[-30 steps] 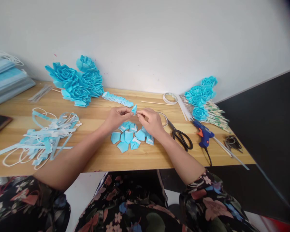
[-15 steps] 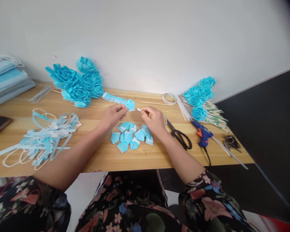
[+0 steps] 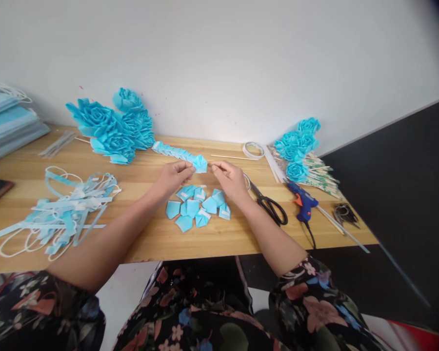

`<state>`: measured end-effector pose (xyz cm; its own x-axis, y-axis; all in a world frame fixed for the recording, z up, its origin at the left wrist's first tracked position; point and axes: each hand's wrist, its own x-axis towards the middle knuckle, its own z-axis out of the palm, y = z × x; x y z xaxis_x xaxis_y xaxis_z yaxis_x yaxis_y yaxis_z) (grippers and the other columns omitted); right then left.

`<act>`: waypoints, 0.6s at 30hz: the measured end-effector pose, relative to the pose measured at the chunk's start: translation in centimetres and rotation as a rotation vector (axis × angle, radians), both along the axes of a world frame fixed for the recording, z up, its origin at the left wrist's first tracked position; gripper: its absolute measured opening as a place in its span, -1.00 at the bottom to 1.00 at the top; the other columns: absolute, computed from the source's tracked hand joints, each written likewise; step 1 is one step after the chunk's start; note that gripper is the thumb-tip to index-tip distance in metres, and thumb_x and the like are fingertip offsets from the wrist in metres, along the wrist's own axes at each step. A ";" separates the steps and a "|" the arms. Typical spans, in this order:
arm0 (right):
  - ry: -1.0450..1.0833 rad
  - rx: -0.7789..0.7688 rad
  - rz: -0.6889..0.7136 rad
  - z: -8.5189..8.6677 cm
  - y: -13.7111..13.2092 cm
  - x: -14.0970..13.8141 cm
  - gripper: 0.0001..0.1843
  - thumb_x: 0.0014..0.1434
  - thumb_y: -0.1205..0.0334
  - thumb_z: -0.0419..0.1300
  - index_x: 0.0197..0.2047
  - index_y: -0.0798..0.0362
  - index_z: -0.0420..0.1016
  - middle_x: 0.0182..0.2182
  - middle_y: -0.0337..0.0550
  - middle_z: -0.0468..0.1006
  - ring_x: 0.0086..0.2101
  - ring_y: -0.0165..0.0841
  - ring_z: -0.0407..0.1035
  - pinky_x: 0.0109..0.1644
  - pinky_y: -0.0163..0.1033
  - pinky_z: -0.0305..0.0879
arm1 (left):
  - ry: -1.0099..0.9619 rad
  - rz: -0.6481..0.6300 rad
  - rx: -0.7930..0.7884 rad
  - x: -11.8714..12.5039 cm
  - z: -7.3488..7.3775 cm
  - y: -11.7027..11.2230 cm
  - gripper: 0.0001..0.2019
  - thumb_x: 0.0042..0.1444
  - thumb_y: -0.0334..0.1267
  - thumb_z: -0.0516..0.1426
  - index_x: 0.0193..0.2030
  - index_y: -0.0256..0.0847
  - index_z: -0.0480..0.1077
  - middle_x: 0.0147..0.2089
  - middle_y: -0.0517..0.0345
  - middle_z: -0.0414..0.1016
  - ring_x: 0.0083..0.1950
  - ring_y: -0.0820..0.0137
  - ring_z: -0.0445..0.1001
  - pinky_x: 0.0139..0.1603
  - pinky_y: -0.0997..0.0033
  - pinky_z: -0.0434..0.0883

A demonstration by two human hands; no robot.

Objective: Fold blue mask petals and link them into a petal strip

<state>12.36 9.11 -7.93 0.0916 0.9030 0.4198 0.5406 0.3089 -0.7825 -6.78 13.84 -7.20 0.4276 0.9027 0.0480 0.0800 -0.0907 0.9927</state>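
Pinched by its left edge, a folded light-blue fabric petal (image 3: 200,164) is in the fingers of my left hand (image 3: 173,176). My right hand (image 3: 229,181) is closed, with thumb and forefinger together at the petal's right edge; whether they touch it or hold something small, I cannot make out. Below both hands lie several similar folded blue pieces (image 3: 192,208), some with white tape strips. A tiny white strip (image 3: 204,186) is just above that pile. Behind my left hand stretches a row of overlapping folded pieces (image 3: 171,149).
Blue fabric flowers (image 3: 113,124) stand at back left, smaller ones (image 3: 296,144) at back right. Mask scraps and ear loops (image 3: 71,209) spread left. Scissors (image 3: 269,204), a blue glue gun (image 3: 304,202) and a tape roll (image 3: 253,150) lie right. A mask stack (image 3: 10,124) sits far left.
The small white strip has left my right fingers; one now shows above the pile. My right fingertips have come closer to the petal, which my left hand still holds. The view has shifted slightly.
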 end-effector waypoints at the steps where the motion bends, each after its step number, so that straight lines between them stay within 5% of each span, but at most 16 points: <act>1: 0.037 -0.010 0.016 0.1 0.0 0.0 -0.73 0.26 0.10 0.12 -0.17 0.01 0.61 -0.21 -0.16 0.67 -0.18 -0.30 0.52 -0.05 -0.20 0.38 | 0.011 -0.006 0.004 0.0 0.0 0.0 -0.70 -0.03 -0.05 0.18 -0.56 -0.21 0.27 -0.59 0.26 0.23 -0.52 0.52 0.18 -0.48 0.48 0.16; 8: 0.124 -0.084 0.044 0.2 0.0 -0.2 -0.77 0.15 0.08 0.21 -0.25 0.04 0.59 -0.31 -0.21 0.65 -0.27 -0.32 0.49 -0.10 -0.21 0.38 | 0.092 -0.025 0.030 0.0 0.1 -0.3 -0.68 -0.01 -0.03 0.18 -0.58 -0.21 0.30 -0.61 0.28 0.19 -0.55 0.53 0.12 -0.51 0.48 0.09; 13: 0.252 -0.080 -0.034 -0.1 0.6 0.3 -0.78 0.12 0.06 0.21 -0.29 0.04 0.54 -0.34 -0.21 0.62 -0.30 -0.34 0.47 -0.12 -0.22 0.39 | 0.070 0.122 0.115 -0.8 0.2 0.9 -0.74 0.02 -0.04 0.18 -0.41 -0.23 0.47 -0.53 0.25 0.33 -0.50 0.50 0.23 -0.45 0.48 0.18; 18: 0.394 -0.061 -0.102 -0.7 1.4 1.0 -0.73 0.06 0.02 0.25 -0.27 0.03 0.52 -0.29 -0.17 0.64 -0.25 -0.32 0.49 -0.08 -0.21 0.40 | 0.260 0.212 0.300 -1.7 -0.1 2.2 -0.78 0.04 -0.14 0.15 -0.34 -0.24 0.55 -0.37 0.11 0.55 -0.36 0.39 0.41 -0.30 0.44 0.27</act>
